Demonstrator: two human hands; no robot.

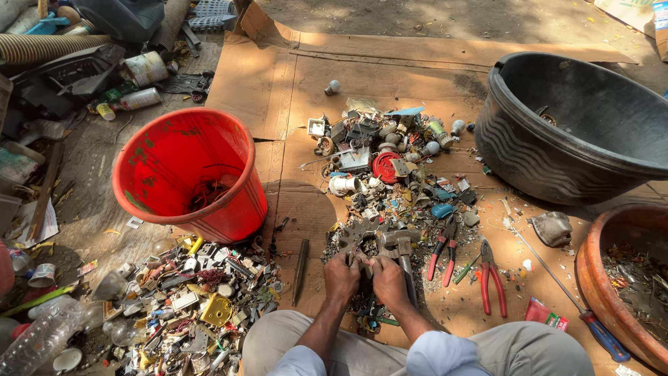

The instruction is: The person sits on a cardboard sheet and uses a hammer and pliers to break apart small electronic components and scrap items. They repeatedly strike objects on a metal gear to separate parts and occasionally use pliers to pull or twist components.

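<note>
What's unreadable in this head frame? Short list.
- Small part gripped by left hand and right hand: head view, fingers cover it.
- Red bucket contents: dark tangle in shadow.
- Brown bowl: cut off by right edge.
- Scrap pile: most pieces too small to identify.

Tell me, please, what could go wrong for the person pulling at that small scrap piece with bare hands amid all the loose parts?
The left hand and right hand grip a small scrap piece unprotected; sharp metal might cut them. If it gives suddenly, bits could fly into the scrap pile. The red-handled pliers lie close by the right knee and could be knelt on.
</note>
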